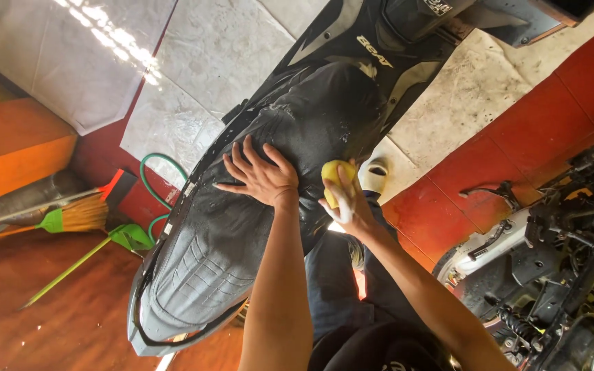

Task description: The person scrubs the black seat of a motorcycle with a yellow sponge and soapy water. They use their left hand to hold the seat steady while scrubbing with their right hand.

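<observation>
head view: the left hand [261, 177] lies flat on the wet black seat [242, 227] of a scooter [352, 62], fingers spread. just beside it the right hand [347, 204], its grip closed around a soapy yellow sponge [336, 173], presses it to the seat's edge. farther left lie a broom [80, 214] and green hose [151, 180].

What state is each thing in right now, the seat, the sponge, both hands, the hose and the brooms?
scooter seat: wet, soapy in patches
yellow sponge: gripped, foamy, pressed at the seat's edge
right hand: closed around the sponge
left hand: open, fingers spread flat on the seat
green hose: looped on the floor
brooms: lying down by the wall
floor: wet, shiny
</observation>
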